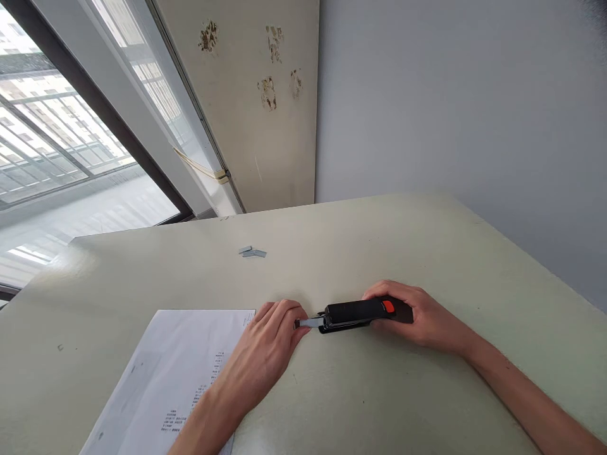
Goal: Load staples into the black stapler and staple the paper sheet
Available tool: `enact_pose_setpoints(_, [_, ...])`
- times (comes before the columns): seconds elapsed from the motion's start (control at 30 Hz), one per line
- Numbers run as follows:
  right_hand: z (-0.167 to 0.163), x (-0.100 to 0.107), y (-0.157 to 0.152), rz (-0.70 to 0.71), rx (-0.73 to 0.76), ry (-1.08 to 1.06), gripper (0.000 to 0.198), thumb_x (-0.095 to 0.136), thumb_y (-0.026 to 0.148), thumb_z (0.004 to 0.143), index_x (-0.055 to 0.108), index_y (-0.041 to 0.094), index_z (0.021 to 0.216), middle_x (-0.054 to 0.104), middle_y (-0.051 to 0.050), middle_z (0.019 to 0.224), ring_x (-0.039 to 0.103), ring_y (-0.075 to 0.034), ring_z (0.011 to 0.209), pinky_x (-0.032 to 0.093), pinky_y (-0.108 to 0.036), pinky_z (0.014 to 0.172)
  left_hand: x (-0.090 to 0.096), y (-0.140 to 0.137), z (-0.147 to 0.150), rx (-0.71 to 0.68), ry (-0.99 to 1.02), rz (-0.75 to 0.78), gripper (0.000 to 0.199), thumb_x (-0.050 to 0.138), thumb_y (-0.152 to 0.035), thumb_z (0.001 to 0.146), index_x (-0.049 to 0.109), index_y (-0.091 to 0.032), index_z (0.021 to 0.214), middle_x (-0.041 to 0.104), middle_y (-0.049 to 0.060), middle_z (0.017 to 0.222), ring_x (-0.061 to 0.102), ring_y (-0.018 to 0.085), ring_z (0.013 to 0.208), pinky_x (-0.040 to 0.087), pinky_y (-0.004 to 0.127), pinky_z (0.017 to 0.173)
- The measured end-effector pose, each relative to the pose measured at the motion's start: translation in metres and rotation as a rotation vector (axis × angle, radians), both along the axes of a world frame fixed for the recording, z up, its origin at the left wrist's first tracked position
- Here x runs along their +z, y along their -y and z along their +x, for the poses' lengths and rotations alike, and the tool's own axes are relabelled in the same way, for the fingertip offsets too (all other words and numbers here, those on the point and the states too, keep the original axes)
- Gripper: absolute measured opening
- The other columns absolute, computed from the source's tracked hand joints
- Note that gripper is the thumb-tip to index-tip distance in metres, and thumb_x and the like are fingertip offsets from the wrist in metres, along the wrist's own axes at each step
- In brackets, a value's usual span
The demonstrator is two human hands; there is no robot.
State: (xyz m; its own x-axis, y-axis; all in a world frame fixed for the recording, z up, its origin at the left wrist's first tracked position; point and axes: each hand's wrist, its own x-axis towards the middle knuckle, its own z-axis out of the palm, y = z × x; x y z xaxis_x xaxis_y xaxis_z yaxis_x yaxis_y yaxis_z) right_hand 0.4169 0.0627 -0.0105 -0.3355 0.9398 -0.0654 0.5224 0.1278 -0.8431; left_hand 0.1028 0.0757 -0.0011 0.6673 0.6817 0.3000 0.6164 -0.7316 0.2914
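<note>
A black stapler (353, 313) with an orange-red button lies in my right hand (417, 316), whose fingers wrap round its rear end. From the stapler's left end a narrow metal staple tray (312, 322) sticks out. My left hand (275, 335) pinches the outer end of that tray between thumb and fingers. Beneath my left forearm is a stack of printed paper (156, 366), partly covered by it. Beyond my left hand, a few grey staple strips (253, 253) lie in a small pile.
Both hands work over a pale green table (370, 398). Its far edge meets a grey wall (450, 95) and a stained cream panel (265, 145). To the left is a large window (61, 126) with railings outside.
</note>
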Motion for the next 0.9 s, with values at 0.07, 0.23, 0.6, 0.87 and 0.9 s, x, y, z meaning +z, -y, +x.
enact_pose_setpoints(0.07, [0.0001,0.0003,0.0003,0.0,0.0,0.004,0.021,0.069,0.043,0.094,0.067,0.03,0.11,0.075,-0.005,0.111,0.067,-0.026,0.094,0.054,-0.04,0.083,0.0002,0.0002,-0.0001,0.007,0.004,-0.007,0.016,0.043,-0.027,0.112,0.058,-0.022,0.113,0.07,0.006,0.109,0.068,0.021,0.092,0.057,0.038,0.082])
enact_pose_setpoints(0.23, [0.0004,-0.0008,0.0008,0.019,-0.005,0.009,0.021,0.071,0.042,0.094,0.068,0.031,0.111,0.074,-0.003,0.111,0.067,-0.025,0.093,0.054,-0.038,0.082,0.0014,0.0006,-0.0002,0.024,0.012,-0.007,0.015,0.043,-0.027,0.112,0.057,-0.022,0.111,0.07,0.006,0.108,0.068,0.021,0.09,0.056,0.037,0.081])
enact_pose_setpoints(0.6, [0.0007,0.0008,0.0009,0.008,-0.005,-0.004,0.019,0.072,0.038,0.094,0.067,0.031,0.111,0.074,-0.003,0.112,0.068,-0.025,0.096,0.053,-0.037,0.083,0.0012,0.0005,-0.0002,0.003,-0.008,-0.002,0.008,0.047,-0.023,0.11,0.055,-0.021,0.109,0.068,0.005,0.108,0.065,0.02,0.09,0.054,0.037,0.082])
enact_pose_setpoints(0.87, [0.0006,-0.0004,0.0012,-0.008,-0.006,-0.011,0.018,0.07,0.039,0.095,0.067,0.03,0.111,0.074,-0.004,0.113,0.067,-0.026,0.097,0.052,-0.039,0.085,0.0042,0.0029,0.0012,0.017,-0.025,-0.011,0.012,0.045,-0.026,0.111,0.055,-0.021,0.108,0.068,0.006,0.107,0.066,0.021,0.089,0.054,0.038,0.079])
enact_pose_setpoints(0.9, [0.0007,-0.0005,0.0012,-0.007,-0.006,-0.011,0.019,0.071,0.039,0.095,0.067,0.03,0.111,0.074,-0.004,0.113,0.067,-0.026,0.097,0.052,-0.039,0.085,0.0043,0.0032,0.0013,0.02,-0.028,-0.01,0.013,0.044,-0.027,0.111,0.055,-0.021,0.107,0.068,0.006,0.106,0.066,0.021,0.089,0.054,0.038,0.079])
